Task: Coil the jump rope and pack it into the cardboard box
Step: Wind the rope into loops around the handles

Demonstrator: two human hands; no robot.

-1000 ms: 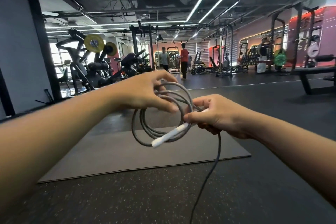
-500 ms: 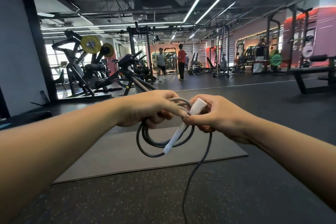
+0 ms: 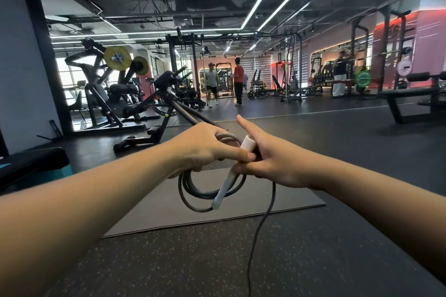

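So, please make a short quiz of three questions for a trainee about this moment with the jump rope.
1. True or false: the whole rope is already coiled.
2. Which hand grips the coil? A) left hand B) right hand C) neither
3. Fill in: the white handle hangs across the coil, above the grey ____ on the floor.

Key:
1. False. One loose strand hangs down from the right hand and leaves the picture at the bottom.
2. A. The right hand holds the handle's upper end, with its index finger stretched out.
3. mat. No cardboard box is in view.
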